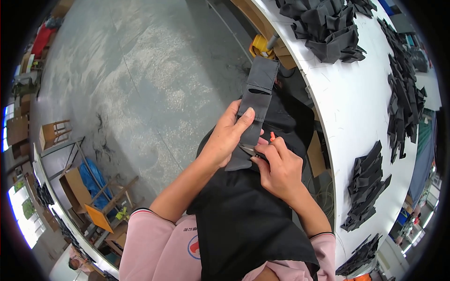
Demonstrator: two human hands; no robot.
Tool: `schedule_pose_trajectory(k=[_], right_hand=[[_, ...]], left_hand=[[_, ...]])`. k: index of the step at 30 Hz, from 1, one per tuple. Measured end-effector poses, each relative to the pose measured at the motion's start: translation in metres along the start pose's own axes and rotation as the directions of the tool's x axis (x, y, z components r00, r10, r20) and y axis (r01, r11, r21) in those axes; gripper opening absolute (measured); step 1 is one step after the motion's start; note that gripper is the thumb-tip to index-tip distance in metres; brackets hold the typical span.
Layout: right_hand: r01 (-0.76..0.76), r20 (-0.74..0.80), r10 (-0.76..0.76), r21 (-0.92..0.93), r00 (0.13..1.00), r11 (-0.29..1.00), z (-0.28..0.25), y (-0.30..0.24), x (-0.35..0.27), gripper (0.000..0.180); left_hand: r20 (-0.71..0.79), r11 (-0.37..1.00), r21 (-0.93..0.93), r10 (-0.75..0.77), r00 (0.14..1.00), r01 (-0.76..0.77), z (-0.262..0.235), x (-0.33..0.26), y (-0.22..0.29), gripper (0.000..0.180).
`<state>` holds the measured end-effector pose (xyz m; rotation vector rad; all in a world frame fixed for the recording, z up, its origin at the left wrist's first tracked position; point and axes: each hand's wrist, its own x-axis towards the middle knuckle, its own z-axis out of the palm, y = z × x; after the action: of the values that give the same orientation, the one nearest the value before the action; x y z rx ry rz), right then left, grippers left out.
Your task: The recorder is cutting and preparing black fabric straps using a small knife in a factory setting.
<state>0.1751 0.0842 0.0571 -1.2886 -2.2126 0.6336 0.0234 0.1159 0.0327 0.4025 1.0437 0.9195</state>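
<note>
A long dark grey fabric strip [261, 75] lies lengthwise over my lap, with a stitched edge and a gap like a slot near its far end. My left hand [227, 138] is closed on the strip, thumb on top and fingers underneath. Just to its right, my right hand [283, 166] is closed around small thread snips, whose metal blades [247, 149] touch or nearly touch the strip's edge. A small orange piece [272, 136] shows by the right fingers; whether it belongs to the snips I cannot tell. Black cloth [290, 117] covers my lap beneath.
A curved-looking white table [323, 126] runs along my right, with piles of dark fabric pieces [328, 30] and a smaller stack [368, 187] on it. A yellow object [260, 47] and cardboard sit under its edge. Grey floor [154, 84] spreads left, with a wooden chair [55, 133] farther off.
</note>
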Motion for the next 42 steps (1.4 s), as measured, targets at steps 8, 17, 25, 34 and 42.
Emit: schedule_pose_trajectory(k=[8, 17, 25, 34, 42], right_hand=[[0.009, -0.019, -0.009, 0.011, 1.000, 1.000, 0.004, 0.003, -0.008, 0.027], [-0.364, 0.056, 0.366, 0.326, 0.929, 0.872, -0.019, 0.008, -0.006, 0.037], [-0.120, -0.439, 0.308, 0.405, 0.844, 0.906, 0.015, 0.049, 0.019, 0.007], [-0.535, 0.189, 0.692, 0.781, 0.696, 0.324, 0.009, 0.056, 0.024, 0.018], [-0.468, 0.030, 0.672, 0.740, 0.740, 0.483, 0.015, 0.064, -0.013, 0.020]], left_hand=[[0.005, 0.997, -0.050, -0.057, 0.998, 0.058, 0.001, -0.004, 0.005, 0.035], [0.111, 0.966, -0.133, -0.209, 0.972, 0.223, -0.006, -0.009, -0.003, 0.049], [0.242, 0.994, 0.080, -0.093, 0.966, 0.076, 0.009, -0.028, -0.022, 0.061], [0.371, 0.541, 0.585, 0.484, 0.793, -0.604, 0.010, -0.021, -0.030, 0.025], [0.297, 0.698, 0.563, 0.328, 0.897, -0.442, -0.010, -0.004, -0.031, 0.023]])
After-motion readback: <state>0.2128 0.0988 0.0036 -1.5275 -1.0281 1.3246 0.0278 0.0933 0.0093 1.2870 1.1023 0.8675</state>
